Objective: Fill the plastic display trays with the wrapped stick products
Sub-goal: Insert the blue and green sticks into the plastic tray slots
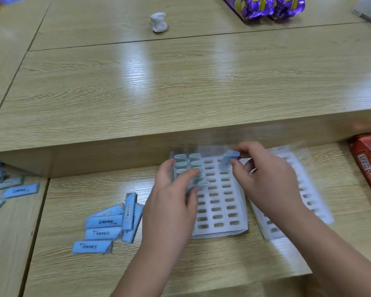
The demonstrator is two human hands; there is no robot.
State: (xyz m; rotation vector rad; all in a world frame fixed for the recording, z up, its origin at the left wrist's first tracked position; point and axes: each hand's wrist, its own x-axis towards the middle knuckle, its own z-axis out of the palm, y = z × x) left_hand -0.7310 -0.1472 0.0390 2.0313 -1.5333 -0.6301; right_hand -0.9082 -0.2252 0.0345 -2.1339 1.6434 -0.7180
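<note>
Nearest me, a loose pile of sticks [109,224] lies flat on the pale wood-grain desk [180,264], left of the trays. They are slim oblong packets in glossy blue film with printed labels.

The left hand [171,202] lies over the far-left corner of the nearer tray [219,211], fingers lightly bent on the tops of the seated sticks [187,163]. The blur keeps me from telling whether its grip pinches one or merely presses.

That tray is thin, milky moulded plastic, pierced by four columns of small oval slots. Only a short run in the two left columns at the far end is filled, the sticks standing on end. Every slot nearer and to the right is bare.

The second tray [308,189], just right and partly under the right arm, looks wholly empty. I judge the job barely begun.

The right hand [266,179] pinches a wrapped stick [228,159] between thumb and fingertips, tilted above the far end of the third or fourth column and not yet seated.

Farther left a second scatter of packets [7,187] waits, and a red carton [366,166] lies at the far right. On the raised desk tier beyond sit a crumpled white lump [158,22] and shiny purple foil bags [270,7].
</note>
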